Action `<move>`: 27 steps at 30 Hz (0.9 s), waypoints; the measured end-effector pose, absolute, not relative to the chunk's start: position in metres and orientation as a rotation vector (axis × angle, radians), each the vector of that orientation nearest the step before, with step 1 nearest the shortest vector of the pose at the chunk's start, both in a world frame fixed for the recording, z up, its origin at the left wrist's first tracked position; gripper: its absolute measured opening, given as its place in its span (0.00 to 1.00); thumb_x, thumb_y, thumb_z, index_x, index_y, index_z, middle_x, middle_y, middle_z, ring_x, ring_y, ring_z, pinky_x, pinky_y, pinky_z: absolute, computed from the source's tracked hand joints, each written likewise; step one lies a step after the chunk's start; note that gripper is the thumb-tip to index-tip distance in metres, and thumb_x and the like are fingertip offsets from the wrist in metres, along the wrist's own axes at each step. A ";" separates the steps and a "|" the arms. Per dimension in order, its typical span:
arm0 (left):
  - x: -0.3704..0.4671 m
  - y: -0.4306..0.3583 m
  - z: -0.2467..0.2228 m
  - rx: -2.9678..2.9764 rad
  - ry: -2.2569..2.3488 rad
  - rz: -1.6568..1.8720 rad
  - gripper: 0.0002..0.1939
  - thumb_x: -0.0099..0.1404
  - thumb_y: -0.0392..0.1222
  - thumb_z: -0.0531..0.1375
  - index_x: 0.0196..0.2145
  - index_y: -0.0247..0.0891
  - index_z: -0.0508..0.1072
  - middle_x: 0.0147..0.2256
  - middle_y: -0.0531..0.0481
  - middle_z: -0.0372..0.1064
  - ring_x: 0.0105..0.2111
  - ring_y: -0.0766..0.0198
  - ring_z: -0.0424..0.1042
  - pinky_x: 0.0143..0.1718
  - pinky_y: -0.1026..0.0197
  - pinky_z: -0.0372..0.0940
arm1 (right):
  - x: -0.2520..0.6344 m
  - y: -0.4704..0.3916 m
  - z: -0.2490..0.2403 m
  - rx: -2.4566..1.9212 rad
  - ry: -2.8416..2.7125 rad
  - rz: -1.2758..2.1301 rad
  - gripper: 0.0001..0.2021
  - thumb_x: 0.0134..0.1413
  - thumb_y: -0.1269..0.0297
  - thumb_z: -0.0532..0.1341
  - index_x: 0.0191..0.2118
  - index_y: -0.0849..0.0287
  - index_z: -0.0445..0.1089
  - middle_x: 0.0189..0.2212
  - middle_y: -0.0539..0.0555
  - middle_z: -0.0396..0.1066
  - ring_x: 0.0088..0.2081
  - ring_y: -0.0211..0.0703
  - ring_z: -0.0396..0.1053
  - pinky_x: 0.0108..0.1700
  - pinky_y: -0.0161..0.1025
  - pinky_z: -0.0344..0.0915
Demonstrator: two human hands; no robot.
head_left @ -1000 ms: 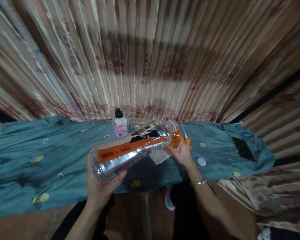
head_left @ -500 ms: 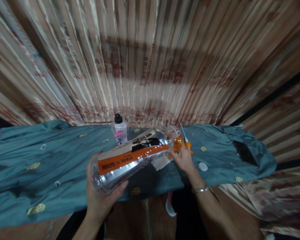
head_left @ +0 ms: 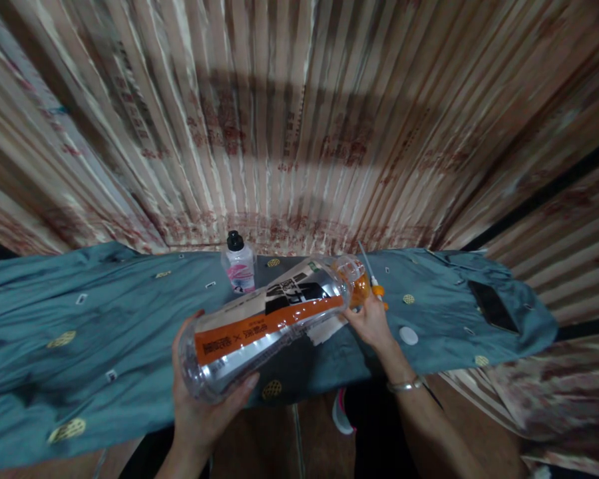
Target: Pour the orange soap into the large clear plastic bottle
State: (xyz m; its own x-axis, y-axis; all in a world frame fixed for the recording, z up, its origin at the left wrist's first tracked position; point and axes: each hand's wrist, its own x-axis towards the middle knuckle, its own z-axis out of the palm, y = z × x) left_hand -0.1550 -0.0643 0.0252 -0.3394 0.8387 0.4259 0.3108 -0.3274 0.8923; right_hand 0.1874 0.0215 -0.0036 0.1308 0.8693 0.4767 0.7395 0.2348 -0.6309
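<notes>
My left hand (head_left: 202, 412) is wrapped round the base of a large clear plastic bottle (head_left: 274, 326) with an orange, silver and black label. The bottle is tilted, its neck end pointing to the right and away from me. My right hand (head_left: 372, 322) grips a small translucent orange bottle (head_left: 360, 289) by that neck end; the large bottle partly hides it. Just behind my right hand is a white spray or pump top with orange parts (head_left: 377, 290) and a thin white tube. A pale piece of paper (head_left: 327, 330) lies beneath the large bottle.
A clear bottle with a black cap and pink label (head_left: 240, 267) stands near the back edge. A white round lid (head_left: 408, 335) and a black phone (head_left: 493, 306) lie on the teal cloth (head_left: 130, 319) to the right. A pleated curtain (head_left: 289, 120) hangs behind.
Both hands and the two bottles keep nearly the same pose. The view has shifted slightly, and the large bottle's base sits a little lower.
</notes>
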 end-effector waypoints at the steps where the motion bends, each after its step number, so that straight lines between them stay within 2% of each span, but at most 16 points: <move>1: -0.154 -0.065 0.025 1.492 1.489 1.704 0.51 0.46 0.53 0.83 0.65 0.44 0.72 0.52 0.45 0.84 0.49 0.46 0.87 0.48 0.48 0.85 | 0.187 0.021 -0.003 -1.534 -1.624 0.189 0.28 0.62 0.41 0.66 0.57 0.58 0.75 0.50 0.66 0.86 0.50 0.63 0.86 0.54 0.54 0.82; 8: -0.155 -0.065 0.024 1.605 1.467 1.703 0.53 0.48 0.52 0.83 0.69 0.47 0.71 0.54 0.46 0.83 0.49 0.47 0.86 0.48 0.51 0.84 | 0.186 0.020 0.000 -1.548 -1.603 0.222 0.25 0.60 0.45 0.65 0.54 0.58 0.76 0.46 0.64 0.86 0.47 0.61 0.86 0.53 0.51 0.82; 11: -0.154 -0.066 0.024 1.580 1.485 1.703 0.52 0.48 0.53 0.83 0.68 0.49 0.72 0.54 0.46 0.82 0.50 0.46 0.85 0.48 0.48 0.84 | 0.186 0.020 0.002 -1.554 -1.591 0.234 0.24 0.58 0.46 0.66 0.53 0.57 0.75 0.46 0.64 0.86 0.47 0.61 0.86 0.53 0.52 0.82; 14: -0.153 -0.067 0.025 1.485 1.501 1.714 0.52 0.45 0.56 0.83 0.66 0.48 0.73 0.55 0.45 0.82 0.50 0.44 0.84 0.49 0.44 0.84 | 0.186 0.019 0.002 -1.544 -1.586 0.245 0.23 0.57 0.47 0.67 0.52 0.57 0.75 0.45 0.63 0.86 0.46 0.61 0.86 0.51 0.53 0.83; 20: -0.160 -0.070 0.019 1.512 1.511 1.676 0.55 0.43 0.54 0.84 0.67 0.46 0.72 0.55 0.44 0.82 0.50 0.43 0.85 0.50 0.46 0.84 | 0.184 0.019 0.003 -1.568 -1.568 0.237 0.21 0.56 0.49 0.67 0.50 0.55 0.75 0.44 0.62 0.86 0.46 0.61 0.85 0.52 0.53 0.82; 27: -0.158 -0.070 0.023 1.634 1.520 1.671 0.54 0.46 0.55 0.83 0.68 0.45 0.71 0.55 0.44 0.83 0.49 0.44 0.86 0.49 0.46 0.84 | 0.185 0.020 0.001 -1.584 -1.572 0.208 0.23 0.53 0.50 0.66 0.51 0.56 0.75 0.43 0.62 0.86 0.45 0.62 0.86 0.51 0.53 0.82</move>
State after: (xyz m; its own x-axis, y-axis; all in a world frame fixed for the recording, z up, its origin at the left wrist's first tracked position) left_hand -0.1577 -0.0704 0.0232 -0.2721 0.8270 0.4920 0.4120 -0.3619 0.8362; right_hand 0.1852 0.0196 0.0011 0.1881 0.8764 0.4433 0.7310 0.1765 -0.6591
